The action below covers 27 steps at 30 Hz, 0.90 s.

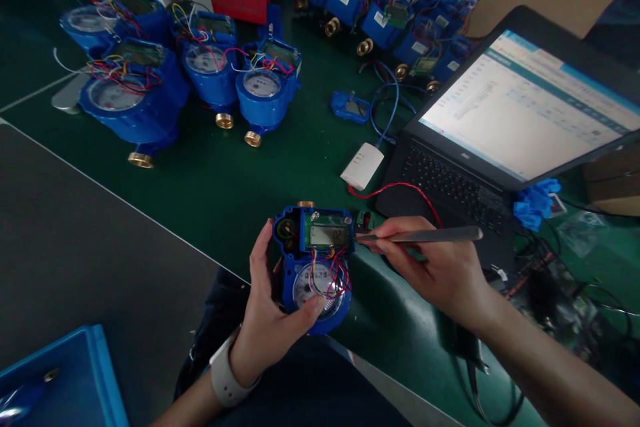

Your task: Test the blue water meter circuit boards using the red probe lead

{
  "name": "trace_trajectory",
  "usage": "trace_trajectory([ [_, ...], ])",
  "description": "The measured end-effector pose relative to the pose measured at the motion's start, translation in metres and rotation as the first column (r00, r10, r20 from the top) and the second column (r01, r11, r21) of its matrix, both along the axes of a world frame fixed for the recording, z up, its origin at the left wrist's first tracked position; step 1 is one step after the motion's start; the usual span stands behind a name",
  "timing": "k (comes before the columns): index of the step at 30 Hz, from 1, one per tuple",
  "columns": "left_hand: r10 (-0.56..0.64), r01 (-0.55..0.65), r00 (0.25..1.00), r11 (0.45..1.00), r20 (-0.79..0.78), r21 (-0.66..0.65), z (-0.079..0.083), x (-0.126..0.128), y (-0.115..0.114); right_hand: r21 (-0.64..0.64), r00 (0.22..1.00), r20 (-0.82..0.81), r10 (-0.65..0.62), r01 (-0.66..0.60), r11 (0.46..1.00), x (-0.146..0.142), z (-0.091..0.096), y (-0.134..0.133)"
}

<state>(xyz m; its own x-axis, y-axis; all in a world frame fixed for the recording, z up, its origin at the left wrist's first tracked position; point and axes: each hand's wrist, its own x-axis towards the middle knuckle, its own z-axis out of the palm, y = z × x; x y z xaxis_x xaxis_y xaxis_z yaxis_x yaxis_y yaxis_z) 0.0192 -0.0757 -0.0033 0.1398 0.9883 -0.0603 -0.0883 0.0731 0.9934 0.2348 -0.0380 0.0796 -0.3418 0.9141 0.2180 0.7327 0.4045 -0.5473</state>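
Note:
My left hand (283, 323), with a watch on its wrist, is wrapped round a blue water meter (289, 293) at the front edge of the table. The meter's top is uncovered: a circuit board with a small lit display (327, 235) sits above the round dial (315, 287), and thin red, yellow and white wires loop across the dial. Pinched in my right hand (435, 270) is a pair of grey metal tweezers (435, 235). Their tips reach the right side of the board; whether they touch it, I cannot tell.
Several blue water meters (165, 97) with loose wires stand at the back left, more (345, 0) at the back. A laptop (450, 173) is on the right, beside a white box (363, 165) with red and blue cables. A blue bin (103, 373) is at lower left.

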Motion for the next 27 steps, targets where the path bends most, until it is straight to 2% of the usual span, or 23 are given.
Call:
trace_trajectory([
  [3,0.000,0.000,1.000,1.000,-0.001,-0.003,0.000,-0.001,-0.001,0.034,0.986,-0.032,-0.164,0.166,0.986,-0.011,-0.004,-0.014],
  [7,0.019,-0.019,0.999,1.000,-0.038,0.005,0.001,-0.001,-0.001,-0.092,0.926,-0.242,-0.290,0.275,0.957,-0.014,-0.004,-0.018],
  [9,0.024,-0.024,0.999,1.000,-0.036,0.001,0.001,0.000,-0.001,-0.105,0.898,-0.299,-0.324,0.306,0.946,-0.012,-0.002,-0.016],
  [21,0.011,-0.011,1.000,1.000,-0.002,-0.002,0.001,0.002,0.001,-0.067,0.980,-0.139,-0.139,0.131,0.989,-0.001,-0.007,-0.009],
  [24,0.018,-0.018,1.000,1.000,0.000,0.000,0.001,0.001,0.000,-0.052,0.999,-0.044,0.007,-0.009,0.999,0.006,-0.001,-0.001],
  [27,0.017,-0.017,1.000,1.000,-0.005,-0.003,0.001,0.001,0.000,-0.060,0.986,-0.036,0.161,-0.163,0.985,0.015,0.002,0.006],
])
